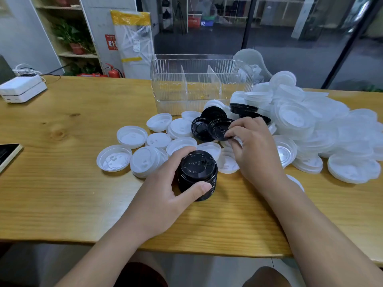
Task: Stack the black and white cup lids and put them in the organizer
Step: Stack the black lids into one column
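My left hand [163,191] grips a stack of black lids [196,172] standing on the wooden table [62,193], thumb in front and fingers behind. My right hand [252,148] pinches the rim of a single black lid [218,129] lying upside down among other loose black lids [212,113]. Several white lids [132,135] lie scattered to the left and behind the stack. A clear ribbed organizer [199,85] with dividers stands at the back of the table with nothing visible in its compartments.
A large heap of white lids [310,121] and a plastic bag cover the right side of the table. A white box [22,88] sits at the far left, a dark tablet [8,154] at the left edge. The table's front edge runs close to me.
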Motion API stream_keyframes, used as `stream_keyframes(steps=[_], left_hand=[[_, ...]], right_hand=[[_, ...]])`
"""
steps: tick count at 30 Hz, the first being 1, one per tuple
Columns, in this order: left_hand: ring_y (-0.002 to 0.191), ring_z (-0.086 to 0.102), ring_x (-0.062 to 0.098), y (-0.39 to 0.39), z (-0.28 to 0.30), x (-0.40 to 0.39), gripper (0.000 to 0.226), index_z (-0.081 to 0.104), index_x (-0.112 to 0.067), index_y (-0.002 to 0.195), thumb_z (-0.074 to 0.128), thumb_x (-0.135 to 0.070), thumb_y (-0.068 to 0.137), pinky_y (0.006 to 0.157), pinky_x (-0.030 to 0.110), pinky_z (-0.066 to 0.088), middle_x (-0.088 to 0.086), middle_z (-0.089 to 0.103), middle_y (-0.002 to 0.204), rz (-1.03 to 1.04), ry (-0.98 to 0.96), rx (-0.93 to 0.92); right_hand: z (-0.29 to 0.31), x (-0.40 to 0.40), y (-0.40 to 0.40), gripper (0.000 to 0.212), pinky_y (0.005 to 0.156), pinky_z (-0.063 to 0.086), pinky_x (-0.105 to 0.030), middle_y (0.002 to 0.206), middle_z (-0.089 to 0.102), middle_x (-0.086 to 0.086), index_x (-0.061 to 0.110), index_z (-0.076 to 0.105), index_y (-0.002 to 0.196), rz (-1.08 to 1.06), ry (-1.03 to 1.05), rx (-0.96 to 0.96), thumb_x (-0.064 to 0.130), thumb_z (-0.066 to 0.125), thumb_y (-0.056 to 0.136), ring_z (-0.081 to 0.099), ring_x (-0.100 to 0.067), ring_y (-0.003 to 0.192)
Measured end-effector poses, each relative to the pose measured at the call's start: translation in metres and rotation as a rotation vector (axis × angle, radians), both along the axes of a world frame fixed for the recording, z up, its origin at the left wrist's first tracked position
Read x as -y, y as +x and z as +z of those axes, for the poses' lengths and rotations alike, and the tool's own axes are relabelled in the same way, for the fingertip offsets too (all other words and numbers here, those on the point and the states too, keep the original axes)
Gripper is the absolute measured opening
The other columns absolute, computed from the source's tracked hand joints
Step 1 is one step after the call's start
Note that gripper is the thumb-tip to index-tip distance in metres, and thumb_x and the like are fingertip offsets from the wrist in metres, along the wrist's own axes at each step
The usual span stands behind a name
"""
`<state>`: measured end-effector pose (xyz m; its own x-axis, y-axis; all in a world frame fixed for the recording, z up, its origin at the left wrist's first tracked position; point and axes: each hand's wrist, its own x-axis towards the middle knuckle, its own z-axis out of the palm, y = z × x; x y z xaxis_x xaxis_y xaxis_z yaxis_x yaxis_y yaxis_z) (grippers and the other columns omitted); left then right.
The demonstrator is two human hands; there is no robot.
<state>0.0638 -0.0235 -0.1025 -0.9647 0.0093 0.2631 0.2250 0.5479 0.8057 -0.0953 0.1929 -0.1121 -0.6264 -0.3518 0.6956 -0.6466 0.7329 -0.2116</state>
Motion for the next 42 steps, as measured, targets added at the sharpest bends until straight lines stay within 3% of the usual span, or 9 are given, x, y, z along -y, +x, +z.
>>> stream_keyframes(steps=[3, 5, 9, 16, 24, 29, 33, 37, 42], left_hand=[[0.128, 0.063, -0.005, 0.001, 0.000, 0.000, 0.057, 0.049, -0.062, 0.138, 0.082, -0.042, 0.096, 0.098, 0.007, 0.044, -0.034, 0.067, 0.133, 0.006, 0.006, 0.000], [0.129, 0.062, -0.006, 0.000, 0.000, 0.000, 0.056, 0.050, -0.061, 0.137, 0.082, -0.041, 0.096, 0.098, 0.006, 0.043, -0.034, 0.067, 0.133, 0.008, 0.008, -0.001], [0.131, 0.061, -0.005, 0.001, 0.000, 0.000, 0.056, 0.050, -0.061, 0.138, 0.082, -0.043, 0.096, 0.100, 0.012, 0.045, -0.032, 0.067, 0.135, 0.010, 0.005, 0.001], [0.131, 0.062, -0.005, 0.000, -0.001, 0.000, 0.057, 0.051, -0.056, 0.142, 0.082, -0.043, 0.096, 0.103, 0.022, 0.046, -0.032, 0.067, 0.135, 0.014, 0.021, 0.026], [0.132, 0.062, -0.004, 0.001, -0.001, 0.000, 0.058, 0.051, -0.056, 0.143, 0.081, -0.045, 0.096, 0.106, 0.026, 0.047, -0.032, 0.067, 0.136, 0.016, 0.017, 0.028], [0.131, 0.062, -0.006, 0.001, 0.000, -0.001, 0.058, 0.050, -0.057, 0.142, 0.082, -0.042, 0.096, 0.104, 0.021, 0.046, -0.033, 0.067, 0.135, 0.015, 0.022, 0.029], [0.130, 0.063, -0.004, 0.001, 0.001, -0.002, 0.057, 0.052, -0.055, 0.142, 0.082, -0.039, 0.097, 0.104, 0.024, 0.047, -0.031, 0.067, 0.135, 0.011, 0.023, 0.028], [0.132, 0.062, -0.003, 0.001, 0.001, -0.002, 0.057, 0.051, -0.056, 0.141, 0.082, -0.038, 0.097, 0.105, 0.022, 0.046, -0.031, 0.067, 0.136, 0.007, 0.025, 0.021], [0.131, 0.062, -0.005, 0.001, 0.001, -0.002, 0.057, 0.050, -0.059, 0.140, 0.081, -0.039, 0.097, 0.100, 0.008, 0.044, -0.034, 0.066, 0.135, 0.008, 0.016, 0.017]], right_hand=[[0.007, -0.006, 0.014, 0.011, 0.097, 0.046, -0.040, 0.117, 0.071, 0.016, 0.025, 0.076, 0.104, 0.094, -0.171, 0.165, 0.017, 0.079, 0.098, 0.055, -0.013, 0.112], [0.015, -0.007, 0.024, 0.009, 0.089, 0.050, -0.039, 0.111, 0.074, 0.015, 0.030, 0.071, 0.106, 0.187, -0.348, 0.393, 0.021, 0.073, 0.104, 0.064, -0.002, 0.104], [0.025, -0.007, 0.033, 0.016, 0.096, 0.060, -0.045, 0.102, 0.079, -0.002, 0.020, 0.072, 0.121, 0.368, -0.665, 0.596, 0.014, 0.069, 0.106, 0.075, -0.025, 0.103], [0.027, -0.011, 0.032, 0.024, 0.098, 0.060, -0.048, 0.102, 0.076, -0.023, 0.013, 0.078, 0.115, 0.382, -0.817, 0.731, 0.008, 0.084, 0.092, 0.076, -0.038, 0.101], [0.023, -0.011, 0.032, 0.028, 0.096, 0.058, -0.059, 0.092, 0.077, -0.021, 0.017, 0.079, 0.110, 0.351, -0.804, 0.736, 0.009, 0.090, 0.086, 0.076, -0.043, 0.096], [0.021, -0.005, 0.036, 0.023, 0.084, 0.061, -0.047, 0.087, 0.080, -0.011, 0.018, 0.083, 0.106, 0.366, -0.685, 0.744, 0.007, 0.090, 0.086, 0.079, -0.028, 0.088], [0.015, 0.000, 0.038, 0.014, 0.078, 0.053, -0.026, 0.088, 0.078, 0.011, 0.029, 0.085, 0.094, 0.287, -0.467, 0.637, 0.015, 0.083, 0.095, 0.069, -0.006, 0.082], [0.016, 0.000, 0.038, 0.011, 0.083, 0.052, -0.026, 0.096, 0.080, 0.014, 0.026, 0.085, 0.096, 0.261, -0.441, 0.567, 0.019, 0.078, 0.100, 0.072, -0.011, 0.095], [0.021, -0.002, 0.042, 0.009, 0.079, 0.045, -0.015, 0.085, 0.076, 0.013, 0.024, 0.082, 0.086, 0.232, -0.454, 0.559, 0.020, 0.085, 0.094, 0.068, -0.010, 0.088]])
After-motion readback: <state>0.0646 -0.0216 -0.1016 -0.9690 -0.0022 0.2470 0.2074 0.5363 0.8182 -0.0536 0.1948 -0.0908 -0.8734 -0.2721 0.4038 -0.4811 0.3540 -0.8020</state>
